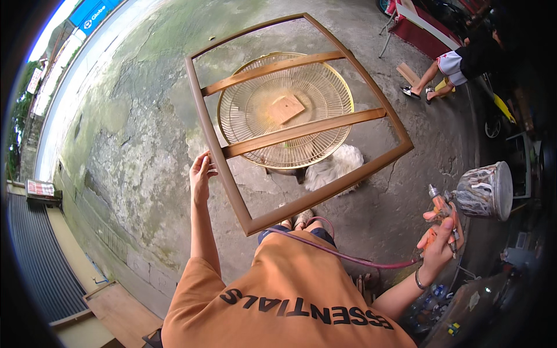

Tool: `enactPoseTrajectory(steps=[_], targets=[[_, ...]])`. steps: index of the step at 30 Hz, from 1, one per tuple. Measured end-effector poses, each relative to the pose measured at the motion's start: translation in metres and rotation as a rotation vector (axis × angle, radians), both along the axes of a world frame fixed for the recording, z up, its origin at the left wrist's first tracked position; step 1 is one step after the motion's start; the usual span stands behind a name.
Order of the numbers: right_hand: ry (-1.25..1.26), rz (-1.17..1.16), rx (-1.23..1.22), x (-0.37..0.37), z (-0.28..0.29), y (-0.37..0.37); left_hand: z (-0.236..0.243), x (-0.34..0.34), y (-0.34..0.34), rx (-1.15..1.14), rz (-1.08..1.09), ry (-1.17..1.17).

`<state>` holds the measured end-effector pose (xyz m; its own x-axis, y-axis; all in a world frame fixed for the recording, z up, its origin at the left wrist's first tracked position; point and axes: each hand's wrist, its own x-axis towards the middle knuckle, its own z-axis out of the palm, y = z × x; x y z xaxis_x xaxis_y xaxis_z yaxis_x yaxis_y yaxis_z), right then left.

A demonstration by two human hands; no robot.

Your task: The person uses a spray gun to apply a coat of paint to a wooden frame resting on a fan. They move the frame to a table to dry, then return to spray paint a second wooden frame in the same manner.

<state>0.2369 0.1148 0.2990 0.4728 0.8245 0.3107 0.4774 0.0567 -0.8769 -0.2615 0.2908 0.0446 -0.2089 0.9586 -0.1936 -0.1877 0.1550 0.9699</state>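
Note:
A brown rectangular wooden frame (331, 188) with two lighter wooden slats (304, 132) across it lies tilted over a round wire fan grille (243, 110). At the grille's centre sits a small square of wood (286, 109). My left hand (201, 173) grips the frame's left rail, fingers bent at its edge. Off to the right, apart from the frame, my right hand (438, 235) is closed round a spray gun (439, 200). The gun carries a paint-smeared metal cup (484, 190). From it a reddish hose (377, 265) runs across in front of my body.
A fluffy white animal (333, 168) is on the concrete floor (139, 116) beside the grille, partly under the frame. Another person (458, 64) bends at the upper right near a red table-like object (415, 35). A wooden board (125, 316) stands at the lower left.

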Motion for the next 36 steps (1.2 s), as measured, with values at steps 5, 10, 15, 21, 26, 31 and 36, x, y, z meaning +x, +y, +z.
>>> enactPoseTrajectory(steps=[5,10,15,21,26,31,36], targets=[[-0.023,-0.010,0.000,0.021,0.000,0.002,-0.003,0.030,-0.025,-0.011,0.043,-0.015],[-0.018,-0.026,0.042,0.057,-0.018,0.002,-0.008,0.066,-0.060,-0.014,0.123,-0.020],[-0.009,0.002,0.057,0.110,-0.039,0.003,-0.022,0.109,-0.092,0.023,0.239,-0.026],[0.015,0.137,0.063,0.179,-0.071,0.001,-0.046,0.162,-0.133,0.087,0.401,-0.041],[-0.006,0.210,0.054,0.211,-0.085,0.002,-0.065,0.206,-0.164,0.086,0.510,-0.032],[-0.011,0.216,0.075,0.226,-0.094,0.002,-0.070,0.251,-0.185,0.074,0.522,-0.037],[-0.034,0.220,0.068,0.221,-0.092,0.002,-0.069,0.299,-0.198,0.093,0.584,-0.102]])
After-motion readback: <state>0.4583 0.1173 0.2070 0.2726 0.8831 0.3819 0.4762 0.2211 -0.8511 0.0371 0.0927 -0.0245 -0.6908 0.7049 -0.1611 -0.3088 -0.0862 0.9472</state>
